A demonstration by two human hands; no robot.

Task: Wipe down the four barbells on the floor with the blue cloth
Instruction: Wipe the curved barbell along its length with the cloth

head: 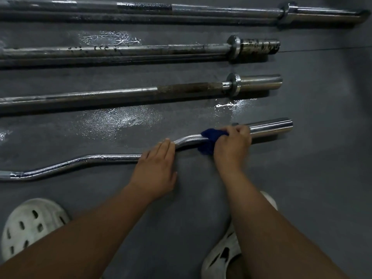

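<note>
Blue cloth: The blue cloth [211, 140] is bunched around the bent bar, just right of the middle of the frame. It sits next to the bar's fat shiny end.
Right hand: The right hand [232, 146] has its fingers curled over the blue cloth and squeezes it onto the bar.
Left hand: The left hand [157, 168] lies flat on the same bar, a little to the left of the cloth. Its fingers are straight and pressed together, and the tips reach over the bar.
Bent bar: The bent bar [90, 159] is the one closest to the person. It runs from the lower left edge up to the middle right (it goes up and down like a slow wave). It looks shiny and wet.
Rusty bar: The rusty bar [120, 95] lies straight above the bent bar. It has a brown rough patch near its ring and a clean silver end on the right.
Spotty bar: The spotty bar [141, 50] lies above that one, with dark spots on its right end.
Far bar: The far bar [201, 10] runs along the top of the frame and reaches farthest right.
Floor: The floor [312, 178] is dark grey. Wet patches [124, 119] shine between the bars.
Shoes: A white shoe with holes [30, 224] is at the lower left. Another one [221, 256] is at the bottom middle, partly behind the right arm.
</note>
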